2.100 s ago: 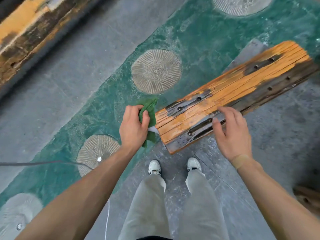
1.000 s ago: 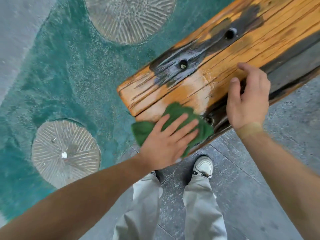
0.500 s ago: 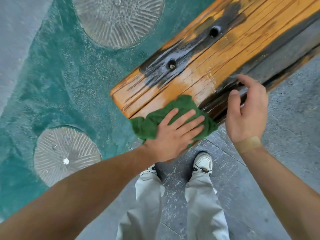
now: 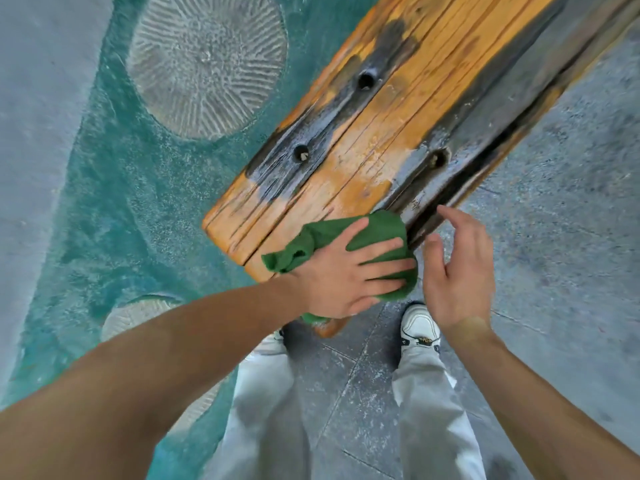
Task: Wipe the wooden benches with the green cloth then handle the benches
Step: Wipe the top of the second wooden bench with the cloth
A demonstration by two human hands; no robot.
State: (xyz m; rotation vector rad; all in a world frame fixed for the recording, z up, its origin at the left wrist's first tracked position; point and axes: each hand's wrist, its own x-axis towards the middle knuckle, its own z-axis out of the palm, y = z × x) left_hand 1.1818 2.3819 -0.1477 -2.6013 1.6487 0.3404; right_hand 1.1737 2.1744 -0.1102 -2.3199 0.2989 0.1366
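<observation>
Moved: our right hand (image 4: 457,271) has come off the bench (image 4: 398,133) edge and is now just beside the near corner; the cloth (image 4: 377,237) has slid closer to that corner.
Left hand: our left hand (image 4: 343,275) lies flat on the cloth with straight fingers and presses it down on the bench.
Right hand: it is open, fingers loose and a bit bent, and we hold nothing in it.
Cloth: green, bunched up, on the near end of the bench, partly over the edge.
Bench: orange wood with dark wet patches and bolt holes, slanting up to the right.
Ground: we stand on grey paving (image 4: 571,237); green floor (image 4: 156,188) lies to the left.
</observation>
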